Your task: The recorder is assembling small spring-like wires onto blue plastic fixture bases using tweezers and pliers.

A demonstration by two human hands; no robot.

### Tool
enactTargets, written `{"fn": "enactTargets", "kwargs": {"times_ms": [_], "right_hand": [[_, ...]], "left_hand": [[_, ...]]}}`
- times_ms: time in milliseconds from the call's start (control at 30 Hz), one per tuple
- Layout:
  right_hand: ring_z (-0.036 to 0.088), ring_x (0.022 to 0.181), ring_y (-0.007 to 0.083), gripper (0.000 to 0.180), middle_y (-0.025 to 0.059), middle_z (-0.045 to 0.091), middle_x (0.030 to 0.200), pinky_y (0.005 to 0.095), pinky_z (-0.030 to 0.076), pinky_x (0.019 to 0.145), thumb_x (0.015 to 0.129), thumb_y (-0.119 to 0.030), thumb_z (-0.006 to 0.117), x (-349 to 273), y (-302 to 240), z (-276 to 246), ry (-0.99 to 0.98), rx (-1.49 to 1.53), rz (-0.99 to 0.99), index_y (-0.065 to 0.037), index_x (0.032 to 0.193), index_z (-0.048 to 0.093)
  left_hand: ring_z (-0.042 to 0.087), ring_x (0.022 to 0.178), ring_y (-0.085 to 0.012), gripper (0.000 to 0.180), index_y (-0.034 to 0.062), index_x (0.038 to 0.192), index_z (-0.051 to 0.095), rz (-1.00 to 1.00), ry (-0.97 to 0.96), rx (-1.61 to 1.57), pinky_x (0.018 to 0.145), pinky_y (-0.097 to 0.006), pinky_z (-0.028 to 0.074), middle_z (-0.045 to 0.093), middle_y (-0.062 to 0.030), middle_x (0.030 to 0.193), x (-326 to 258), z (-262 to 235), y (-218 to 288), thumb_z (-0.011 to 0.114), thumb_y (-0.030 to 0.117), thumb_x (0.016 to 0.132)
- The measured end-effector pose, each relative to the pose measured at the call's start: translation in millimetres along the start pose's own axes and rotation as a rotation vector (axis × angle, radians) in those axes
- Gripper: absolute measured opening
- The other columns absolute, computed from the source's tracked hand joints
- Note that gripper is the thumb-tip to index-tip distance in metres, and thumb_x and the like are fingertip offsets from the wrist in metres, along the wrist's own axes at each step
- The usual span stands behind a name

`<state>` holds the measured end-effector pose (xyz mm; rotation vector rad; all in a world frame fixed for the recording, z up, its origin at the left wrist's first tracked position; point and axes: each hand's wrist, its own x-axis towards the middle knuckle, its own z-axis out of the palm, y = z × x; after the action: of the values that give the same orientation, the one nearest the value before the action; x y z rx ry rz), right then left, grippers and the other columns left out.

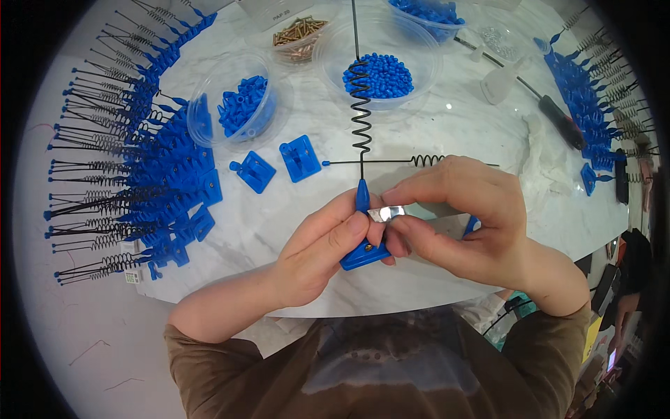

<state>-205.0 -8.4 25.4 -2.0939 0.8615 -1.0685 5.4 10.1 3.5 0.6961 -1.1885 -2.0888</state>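
Note:
My left hand (317, 248) is closed round a blue plastic base (361, 258) with a small brass-coloured screw in it. From the base a blue cone (362, 195) points away from me, and a black wire rod with a coil spring (361, 112) runs out of its tip. Between thumb and fingertips, my right hand (474, 216) pinches a small shiny metal piece (387, 214), its left end against the cone beside my left thumb; its exact kind is unclear. Beyond my hands lies another black spring rod (377, 162) with a blue tip, partly covered by my right hand.
Two blue bases (300, 158) lie left of the rod. Behind stand clear tubs of blue cones (244, 101), blue beads (380, 75) and brass screws (299, 31). Finished-looking spring pieces (167, 167) crowd the left edge, more the right. A black-handled screwdriver (560, 122) lies at right.

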Motion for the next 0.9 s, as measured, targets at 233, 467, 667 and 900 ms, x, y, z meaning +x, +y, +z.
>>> {"fn": "enactTargets", "kwargs": {"times_ms": [233,467,667,900], "right_hand": [[0.064,0.068,0.0175,0.024,0.0081,0.068,0.080,0.0253,0.047,0.061,0.068,0.003,0.068,-1.5,0.3,3.6,0.032,0.095,0.049,0.000,0.092,0.068],[0.065,0.066,0.0167,0.024,0.0078,0.068,0.079,0.0252,0.048,0.061,0.070,0.005,0.066,-1.5,1.8,3.8,0.015,0.137,0.045,0.000,0.093,0.067],[0.065,0.066,0.0164,0.024,0.0077,0.068,0.075,0.0248,0.047,0.061,0.070,0.005,0.066,-2.3,1.8,4.2,-0.001,0.136,0.071,0.000,0.093,0.067],[0.065,0.065,0.0169,0.022,0.0080,0.068,0.074,0.0246,0.047,0.061,0.070,0.004,0.065,-1.9,2.1,4.3,0.026,0.095,0.041,0.000,0.092,0.067]], "left_hand": [[0.055,0.093,-0.0230,0.044,-0.0048,0.127,0.033,-0.036,0.002,0.005,0.082,-0.038,0.045,0.049,-0.0092,0.094,0.1,0.7,1.2,0.034,0.028,0.098],[0.052,0.095,-0.0191,0.037,-0.0024,0.117,0.039,-0.042,-0.022,0.029,0.086,-0.034,0.042,0.051,-0.0095,0.097,-0.4,-0.5,1.7,0.032,0.029,0.099],[0.052,0.096,-0.0166,0.033,0.0009,0.100,0.046,-0.047,-0.014,0.015,0.089,-0.032,0.041,0.054,-0.0118,0.100,-0.3,0.8,1.6,0.030,0.030,0.100],[0.052,0.096,-0.0161,0.032,0.0014,0.100,0.046,-0.068,0.005,-0.005,0.089,-0.031,0.040,0.054,-0.0114,0.099,-0.3,3.5,3.7,0.030,0.029,0.100]]}}
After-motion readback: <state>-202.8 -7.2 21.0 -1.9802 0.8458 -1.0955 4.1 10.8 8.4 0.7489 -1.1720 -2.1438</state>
